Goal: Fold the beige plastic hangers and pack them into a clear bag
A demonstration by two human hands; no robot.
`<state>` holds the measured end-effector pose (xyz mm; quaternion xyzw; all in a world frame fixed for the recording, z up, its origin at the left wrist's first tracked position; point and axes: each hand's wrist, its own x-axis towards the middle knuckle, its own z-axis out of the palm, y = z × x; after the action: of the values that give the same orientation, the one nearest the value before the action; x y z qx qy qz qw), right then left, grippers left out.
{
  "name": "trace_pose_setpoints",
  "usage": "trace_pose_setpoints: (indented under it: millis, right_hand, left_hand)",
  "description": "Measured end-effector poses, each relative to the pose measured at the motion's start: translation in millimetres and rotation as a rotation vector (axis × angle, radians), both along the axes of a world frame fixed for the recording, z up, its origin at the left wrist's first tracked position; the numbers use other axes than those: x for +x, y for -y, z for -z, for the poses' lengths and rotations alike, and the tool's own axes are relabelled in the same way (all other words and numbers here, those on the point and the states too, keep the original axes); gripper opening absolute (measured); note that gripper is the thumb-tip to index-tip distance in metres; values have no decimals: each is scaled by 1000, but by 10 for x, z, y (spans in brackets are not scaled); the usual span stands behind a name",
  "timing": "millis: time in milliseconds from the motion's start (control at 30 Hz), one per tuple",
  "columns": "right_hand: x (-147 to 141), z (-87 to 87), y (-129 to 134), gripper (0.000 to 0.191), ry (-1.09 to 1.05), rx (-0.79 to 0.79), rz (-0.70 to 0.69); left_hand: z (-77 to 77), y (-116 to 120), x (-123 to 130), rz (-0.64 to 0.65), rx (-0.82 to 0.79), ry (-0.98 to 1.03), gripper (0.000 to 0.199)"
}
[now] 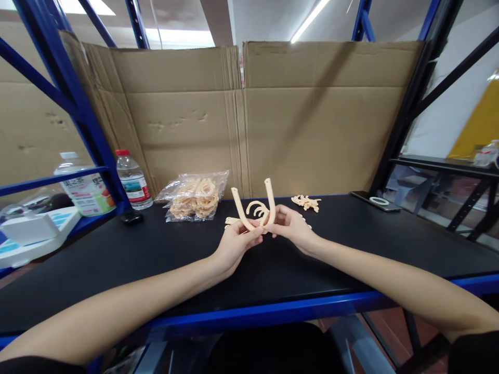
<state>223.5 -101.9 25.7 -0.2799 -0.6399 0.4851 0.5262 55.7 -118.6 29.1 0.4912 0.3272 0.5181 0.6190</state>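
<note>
Between my two hands stands a beige U-shaped piece (271, 202), its two arms pointing up, with a small hole near each tip. My left hand (233, 245) pinches its lower left bend between thumb and fingers. My right hand (295, 227) grips the lower right bend in the same way. Whether the U is one part or two joined at the bottom, I cannot tell, as my fingertips cover the middle. Just behind it, a beige piece with curved, rib-like prongs (257, 209) shows. More beige parts (231, 221) lie by my left fingers, partly hidden.
A pile of small beige parts (306, 202) lies beyond my right hand. Clear plastic bags of beige parts (194, 197) sit at the back left, near a red-capped bottle (133, 182) and a black mouse (131, 217). A phone-like dark slab (376, 201) bears a white ring. Cardboard (331, 119) walls the back.
</note>
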Motion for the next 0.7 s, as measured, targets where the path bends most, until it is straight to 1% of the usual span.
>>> trace_pose_setpoints:
  millis: [100, 167, 233, 333, 467, 533, 567, 633, 700]
  right_hand:
    - [170, -110, -126, 37, -93, -34, -26]
    - [322, -183, -222, 33, -45, -41, -42]
    - [480, -242, -311, 27, 128, -20, -88]
    - [675, -297, -413, 24, 381, 63, -119]
    - [821, -321, -486, 22, 642, 193, -150]
    - [857, -327, -504, 22, 737, 262, -146]
    - [869, -331, -508, 22, 778, 299, -139]
    - [882, -345, -507, 20, 859, 371, -126]
    - [884, -360, -496, 17, 939, 433, -120]
  left_hand:
    - [-25, -67, -56, -26, 36, -24, 27]
    - [-40, -135, -109, -50, 42, -11, 27]
    - [-56, -216, -161, -69, 38, 11, 27]
    - [-94, -344, -232, -83, -34, 29, 22]
    - [-180, -518, -360, -61, -111, -43, 17]
    - [-231, -605, -459, -1, -129, -106, 18]
    - [-256, -646, -514, 62, -125, -152, 18]
    - [-297, -712, -622, 216, -65, -275, 21]
    - [-326, -758, -710, 305, 18, -388, 25]
